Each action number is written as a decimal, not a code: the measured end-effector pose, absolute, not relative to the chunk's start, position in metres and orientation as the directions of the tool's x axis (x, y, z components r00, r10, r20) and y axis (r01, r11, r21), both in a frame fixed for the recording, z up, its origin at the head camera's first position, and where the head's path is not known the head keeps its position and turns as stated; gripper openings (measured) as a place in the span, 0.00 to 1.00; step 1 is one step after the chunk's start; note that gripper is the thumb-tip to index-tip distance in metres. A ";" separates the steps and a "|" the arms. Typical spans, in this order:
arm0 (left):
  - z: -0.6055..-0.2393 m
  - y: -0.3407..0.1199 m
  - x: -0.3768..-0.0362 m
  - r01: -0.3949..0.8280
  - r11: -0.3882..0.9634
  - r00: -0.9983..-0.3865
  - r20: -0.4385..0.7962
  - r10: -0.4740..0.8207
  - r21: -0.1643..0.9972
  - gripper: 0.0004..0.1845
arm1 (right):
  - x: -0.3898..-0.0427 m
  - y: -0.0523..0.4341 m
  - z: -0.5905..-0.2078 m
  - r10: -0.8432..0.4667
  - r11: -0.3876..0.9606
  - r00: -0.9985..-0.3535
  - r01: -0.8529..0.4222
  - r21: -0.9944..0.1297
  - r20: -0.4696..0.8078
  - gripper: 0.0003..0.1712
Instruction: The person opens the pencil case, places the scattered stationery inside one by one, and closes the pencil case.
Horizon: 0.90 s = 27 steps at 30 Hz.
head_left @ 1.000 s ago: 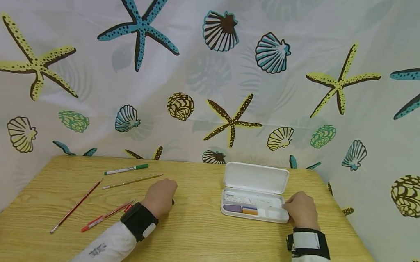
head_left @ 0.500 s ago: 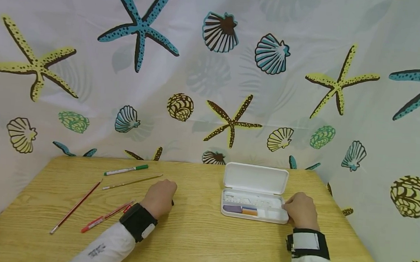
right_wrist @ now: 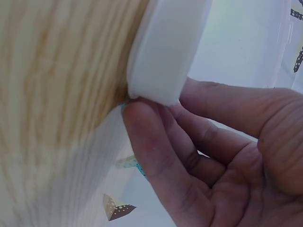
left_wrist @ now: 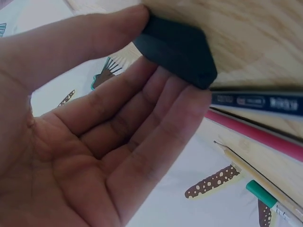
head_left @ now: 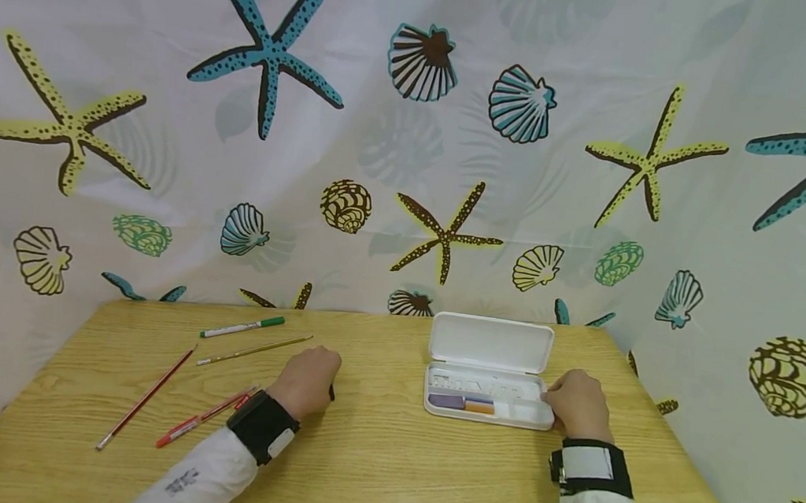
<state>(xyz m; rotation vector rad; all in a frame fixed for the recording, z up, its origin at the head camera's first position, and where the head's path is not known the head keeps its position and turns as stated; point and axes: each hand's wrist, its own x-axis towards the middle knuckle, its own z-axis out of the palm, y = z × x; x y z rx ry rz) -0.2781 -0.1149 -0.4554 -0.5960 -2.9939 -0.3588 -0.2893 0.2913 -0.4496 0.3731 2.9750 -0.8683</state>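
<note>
My left hand (head_left: 303, 382) is low over the table, left of the middle. In the left wrist view its thumb and fingertips pinch a dark block with slanted ends, like an eraser (left_wrist: 177, 49). A dark blue pencil (left_wrist: 255, 100) lies right beside those fingertips. At the right, a white pencil case (head_left: 491, 341) stands with its lid up. My right hand (head_left: 580, 404) grips its right end, thumb on the rim and fingers against the outer wall (right_wrist: 163, 56). Inside the case are a purple piece (head_left: 446, 400) and an orange piece (head_left: 479, 407) in the front compartment.
On the left of the wooden table (head_left: 371, 470) lie a red pencil (head_left: 146, 399), a gold pencil (head_left: 253, 350), a green-capped marker (head_left: 242, 326) and a red pen (head_left: 183, 427). A patterned cloth (head_left: 383, 147) hangs behind the table and along its right side.
Almost nothing differs. My left wrist has shifted very slightly to the left; the right hand and the pencil case stay as they were.
</note>
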 end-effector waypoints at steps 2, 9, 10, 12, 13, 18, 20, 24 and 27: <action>-0.456 -0.115 -0.278 0.403 0.889 -0.915 0.113 0.387 0.219 0.17 | -0.289 0.291 -0.449 0.221 0.821 -0.972 0.230 -0.523 -0.081 0.10; -0.456 -0.117 -0.281 0.429 0.874 -0.903 0.105 0.417 0.228 0.20 | -0.290 0.289 -0.449 0.228 0.823 -0.971 0.232 -0.519 -0.072 0.11; -0.456 -0.118 -0.281 0.431 0.872 -0.902 0.104 0.419 0.232 0.20 | -0.290 0.289 -0.449 0.230 0.821 -0.970 0.234 -0.520 -0.074 0.11; -0.456 -0.118 -0.282 0.435 0.869 -0.901 0.103 0.422 0.237 0.20 | -0.290 0.288 -0.449 0.232 0.820 -0.970 0.237 -0.521 -0.076 0.11; -0.456 -0.118 -0.282 0.435 0.868 -0.900 0.099 0.424 0.240 0.20 | -0.290 0.289 -0.449 0.233 0.819 -0.970 0.238 -0.522 -0.077 0.11; -0.455 -0.114 -0.283 0.455 0.855 -0.889 0.083 0.449 0.249 0.20 | -0.290 0.290 -0.449 0.232 0.819 -0.970 0.235 -0.523 -0.074 0.11; -0.453 -0.110 -0.283 0.470 0.845 -0.882 0.082 0.465 0.254 0.20 | -0.290 0.290 -0.449 0.231 0.820 -0.970 0.233 -0.522 -0.071 0.11; -0.446 -0.097 -0.282 0.486 0.841 -0.873 0.099 0.477 0.239 0.18 | -0.289 0.290 -0.449 0.233 0.816 -0.970 0.234 -0.528 -0.070 0.11; -0.437 -0.086 -0.282 0.496 0.845 -0.868 0.128 0.480 0.198 0.16 | -0.289 0.289 -0.449 0.236 0.813 -0.969 0.236 -0.532 -0.070 0.11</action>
